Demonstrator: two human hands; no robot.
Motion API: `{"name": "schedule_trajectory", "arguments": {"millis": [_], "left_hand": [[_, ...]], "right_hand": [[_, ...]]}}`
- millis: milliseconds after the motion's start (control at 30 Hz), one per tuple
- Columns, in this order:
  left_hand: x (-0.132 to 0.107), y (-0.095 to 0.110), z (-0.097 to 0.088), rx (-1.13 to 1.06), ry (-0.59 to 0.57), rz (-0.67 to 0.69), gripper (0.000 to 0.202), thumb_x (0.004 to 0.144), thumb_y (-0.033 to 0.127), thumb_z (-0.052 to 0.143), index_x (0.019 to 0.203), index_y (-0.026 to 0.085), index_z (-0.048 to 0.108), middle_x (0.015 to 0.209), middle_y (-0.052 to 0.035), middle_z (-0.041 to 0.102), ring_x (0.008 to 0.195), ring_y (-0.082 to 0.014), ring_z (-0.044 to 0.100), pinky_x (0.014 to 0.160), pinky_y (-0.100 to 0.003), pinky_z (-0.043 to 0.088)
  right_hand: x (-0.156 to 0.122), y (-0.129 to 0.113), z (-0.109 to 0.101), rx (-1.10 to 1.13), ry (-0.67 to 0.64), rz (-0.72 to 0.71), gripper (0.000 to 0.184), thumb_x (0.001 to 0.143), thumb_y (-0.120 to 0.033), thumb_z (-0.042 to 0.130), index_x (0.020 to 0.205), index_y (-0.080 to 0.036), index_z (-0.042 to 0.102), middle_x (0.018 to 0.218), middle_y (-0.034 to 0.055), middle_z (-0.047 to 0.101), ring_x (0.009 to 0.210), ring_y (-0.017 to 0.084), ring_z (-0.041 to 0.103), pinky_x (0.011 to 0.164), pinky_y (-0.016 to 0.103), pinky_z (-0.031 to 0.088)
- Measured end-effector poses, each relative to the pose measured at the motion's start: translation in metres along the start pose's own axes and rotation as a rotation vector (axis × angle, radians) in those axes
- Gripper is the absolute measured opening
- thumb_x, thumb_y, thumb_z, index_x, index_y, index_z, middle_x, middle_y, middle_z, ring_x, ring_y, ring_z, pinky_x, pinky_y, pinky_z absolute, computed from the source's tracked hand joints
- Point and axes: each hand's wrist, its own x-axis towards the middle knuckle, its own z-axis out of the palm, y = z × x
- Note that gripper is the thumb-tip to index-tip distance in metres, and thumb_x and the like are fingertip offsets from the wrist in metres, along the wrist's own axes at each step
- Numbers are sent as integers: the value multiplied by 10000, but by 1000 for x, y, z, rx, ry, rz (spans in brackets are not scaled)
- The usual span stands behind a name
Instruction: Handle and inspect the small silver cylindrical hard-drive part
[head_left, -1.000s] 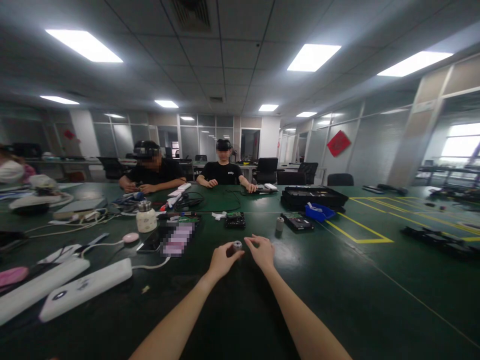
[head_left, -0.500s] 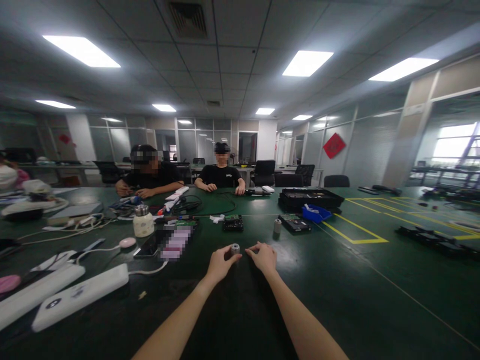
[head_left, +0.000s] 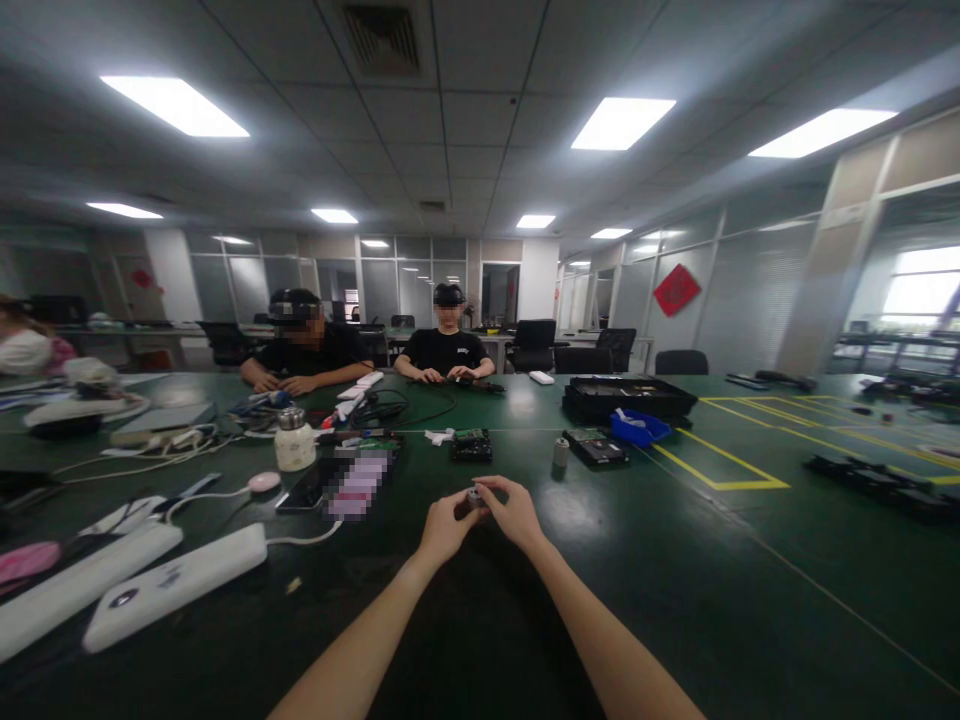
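Straight ahead of me, a small silvery metal cylinder (head_left: pixel 473 496) is pinched between the thumb and fingers of my left hand (head_left: pixel 442 530). My right hand (head_left: pixel 516 514) curves in from the other side, with its fingertips at the cylinder's top; whatever small part they may pinch is too tiny to make out. Fingers cover much of the cylinder. Farther off stands a second metal cylinder (head_left: pixel 561 453), upright on the green table (head_left: pixel 637 600). Beside it lies a hard drive (head_left: pixel 596 447) with a green circuit board, and another hard drive (head_left: pixel 472 445) sits beyond my hands.
At left are white power banks (head_left: pixel 176 585), a phone (head_left: pixel 304 488), a cream bottle (head_left: pixel 294 441) and cables. A blue bin (head_left: pixel 639 428) and black tray (head_left: pixel 628 398) stand at far right. Two people sit across the table, one a person in black (head_left: pixel 444 350).
My right hand has moved left, from beside the cylinder onto its top. The left hand keeps its hold. Across the table, a co-worker's hands have come closer together over a dark tool.
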Motion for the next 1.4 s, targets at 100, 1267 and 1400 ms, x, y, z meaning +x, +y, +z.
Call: {"name": "schedule_trajectory", "arguments": {"millis": [100,1267,1400], "left_hand": [[0,0,-1,-8,-3,0,209,899,312,600,1017,146,644,942,-33,698,836,-181,672,799,-388,536],[2,-22,-28,414,305,-264,199,783,354,705,823,160,682,1053,-63,635,1098,-272,515,929,-501,395],[7,-15,-27,371,335,-190,201,857,358,635,897,165,670,1080,-65,640,1100,-257,541,944,-499,409]], "right_hand": [[-1,-1,0,29,-7,15,226,897,-318,537,1019,-211,694,984,32,721,902,187,667,862,365,499],[-12,9,11,68,-155,139,361,727,-395,707,1016,-179,691,832,40,717,758,194,656,700,287,498],[-11,12,12,67,-156,125,346,737,-384,703,1014,-178,683,825,34,714,754,188,655,700,285,499]]}}
